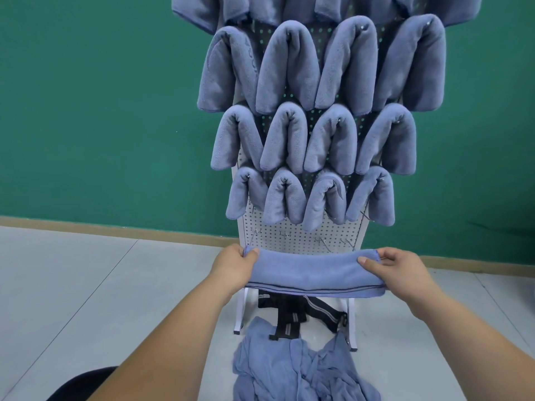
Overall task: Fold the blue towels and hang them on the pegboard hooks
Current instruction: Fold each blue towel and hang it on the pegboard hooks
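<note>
A folded towel (315, 270) is pinched at its ends by the left grip (235, 264) and right grip (395, 266). Folding seems done, so draping over a bare hook (285, 234) is called for.

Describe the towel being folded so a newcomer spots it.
Find the white pegboard against the green wall. Below its hung towels, one folded towel is stretched level between left hand and right hand. Unlike those draped ones and the crumpled floor pile, it's a flat band.

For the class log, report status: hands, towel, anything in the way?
Ends of folded towel pinched by left hand and right hand. Held level before bare bottom hooks. Nothing blocking them.
</note>
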A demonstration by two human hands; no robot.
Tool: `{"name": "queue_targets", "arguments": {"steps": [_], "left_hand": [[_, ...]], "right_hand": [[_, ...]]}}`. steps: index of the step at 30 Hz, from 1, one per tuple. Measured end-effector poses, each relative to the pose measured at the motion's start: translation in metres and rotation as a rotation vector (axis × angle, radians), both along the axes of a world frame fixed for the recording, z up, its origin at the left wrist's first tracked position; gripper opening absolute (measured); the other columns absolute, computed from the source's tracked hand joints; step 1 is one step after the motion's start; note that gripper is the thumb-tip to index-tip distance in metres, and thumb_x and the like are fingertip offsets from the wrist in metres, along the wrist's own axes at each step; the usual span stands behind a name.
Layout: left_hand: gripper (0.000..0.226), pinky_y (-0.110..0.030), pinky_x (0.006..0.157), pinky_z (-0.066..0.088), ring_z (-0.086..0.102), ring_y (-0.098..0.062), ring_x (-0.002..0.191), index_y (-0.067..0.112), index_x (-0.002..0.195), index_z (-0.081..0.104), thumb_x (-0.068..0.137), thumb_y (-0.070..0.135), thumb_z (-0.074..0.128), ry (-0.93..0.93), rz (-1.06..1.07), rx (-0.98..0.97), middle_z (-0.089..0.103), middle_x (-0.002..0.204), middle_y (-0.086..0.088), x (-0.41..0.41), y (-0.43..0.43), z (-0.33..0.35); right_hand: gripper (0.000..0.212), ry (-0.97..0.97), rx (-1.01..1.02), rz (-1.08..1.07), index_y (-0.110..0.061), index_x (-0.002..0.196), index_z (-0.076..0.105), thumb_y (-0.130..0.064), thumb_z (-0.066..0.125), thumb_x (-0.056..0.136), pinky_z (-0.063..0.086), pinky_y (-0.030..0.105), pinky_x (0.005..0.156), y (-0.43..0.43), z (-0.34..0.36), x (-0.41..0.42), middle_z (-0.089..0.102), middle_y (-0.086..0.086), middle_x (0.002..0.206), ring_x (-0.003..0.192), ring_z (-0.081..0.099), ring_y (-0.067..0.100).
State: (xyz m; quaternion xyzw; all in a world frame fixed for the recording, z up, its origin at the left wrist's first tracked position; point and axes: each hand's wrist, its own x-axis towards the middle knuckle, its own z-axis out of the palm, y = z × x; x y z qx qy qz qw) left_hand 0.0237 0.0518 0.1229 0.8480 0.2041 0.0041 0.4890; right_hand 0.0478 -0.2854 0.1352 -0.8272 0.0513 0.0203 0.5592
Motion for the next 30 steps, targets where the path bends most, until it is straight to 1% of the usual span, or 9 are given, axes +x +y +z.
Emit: {"name": "queue_targets", "arguments": {"steps": [8,12,15,19,21,23,25,27,30], "left_hand": [[0.023,-0.033,0.066,0.044,0.052,-0.017,0.074,0.011,0.106,0.052,0.102,0.031,0.062,-0.146,-0.04,-0.042,0.056,0.086,0.0,-0.004,-0.034,0.014],[0.037,-0.026,0.067,0.047,0.061,-0.014,0.087,0.026,0.135,0.049,0.1,0.015,0.058,-0.121,-0.112,-0.077,0.06,0.117,0.001,-0.007,-0.055,0.011],[0.053,-0.03,0.09,0.052,0.064,-0.017,0.108,0.024,0.149,0.047,0.098,0.017,0.059,-0.132,-0.101,-0.178,0.062,0.135,-0.001,-0.004,-0.066,0.01],[0.062,-0.038,0.109,0.045,0.058,-0.024,0.129,0.019,0.155,0.043,0.102,0.046,0.056,-0.092,0.06,-0.298,0.058,0.144,-0.001,-0.003,-0.076,0.018],[0.055,-0.042,0.113,0.044,0.056,-0.028,0.134,0.016,0.148,0.052,0.103,0.048,0.054,-0.06,0.127,-0.319,0.058,0.142,0.0,-0.007,-0.077,0.018],[0.026,-0.044,0.1,0.055,0.068,-0.03,0.11,0.014,0.117,0.068,0.104,0.031,0.053,-0.077,0.125,-0.32,0.072,0.12,-0.003,-0.011,-0.075,0.012],[0.02,-0.042,0.083,0.058,0.069,-0.024,0.085,0.014,0.098,0.07,0.102,0.02,0.051,-0.116,0.091,-0.289,0.075,0.094,-0.007,-0.016,-0.074,0.007],[0.02,-0.036,0.083,0.058,0.069,-0.017,0.087,0.022,0.101,0.069,0.102,0.014,0.051,-0.123,0.046,-0.292,0.073,0.095,0.001,-0.024,-0.073,0.006],[0.028,-0.034,0.083,0.062,0.069,-0.014,0.095,0.035,0.107,0.061,0.098,0.011,0.051,-0.097,0.027,-0.309,0.068,0.111,0.007,-0.031,-0.068,0.009]], "right_hand": [[0.021,-0.192,-0.146,-0.121,-0.017,0.088,0.062,-0.034,0.075,0.093,0.044,0.034,0.062,0.057,0.012,-0.006,0.068,0.005,0.075,0.071,0.061,0.021],[0.016,-0.135,0.001,-0.062,-0.019,0.093,0.062,-0.025,0.077,0.091,0.048,0.036,0.068,0.09,0.004,-0.017,0.069,0.001,0.083,0.077,0.064,0.022],[0.017,-0.06,0.158,-0.021,-0.018,0.099,0.067,-0.023,0.08,0.09,0.051,0.035,0.071,0.108,-0.002,-0.02,0.074,0.004,0.089,0.081,0.068,0.023],[0.016,0.001,0.317,-0.022,-0.021,0.106,0.069,-0.033,0.074,0.096,0.054,0.036,0.079,0.121,-0.002,-0.026,0.075,0.006,0.1,0.093,0.07,0.024],[0.015,0.026,0.363,-0.032,-0.023,0.111,0.069,-0.032,0.069,0.1,0.055,0.039,0.085,0.124,0.0,-0.027,0.076,0.005,0.106,0.101,0.071,0.024],[0.015,0.074,0.429,-0.033,-0.02,0.117,0.067,-0.026,0.062,0.104,0.055,0.038,0.088,0.129,0.003,-0.026,0.077,0.004,0.108,0.104,0.072,0.019],[0.019,0.119,0.442,-0.012,-0.02,0.121,0.069,-0.024,0.057,0.107,0.057,0.042,0.095,0.133,0.001,-0.024,0.078,0.004,0.107,0.104,0.073,0.02],[0.023,0.155,0.424,0.011,-0.024,0.125,0.07,-0.026,0.056,0.107,0.058,0.046,0.098,0.138,-0.005,-0.022,0.079,0.001,0.11,0.106,0.074,0.02],[0.02,0.134,0.341,0.042,-0.031,0.119,0.07,-0.03,0.055,0.107,0.056,0.036,0.081,0.147,-0.002,-0.024,0.073,-0.002,0.113,0.104,0.068,0.016]]}}
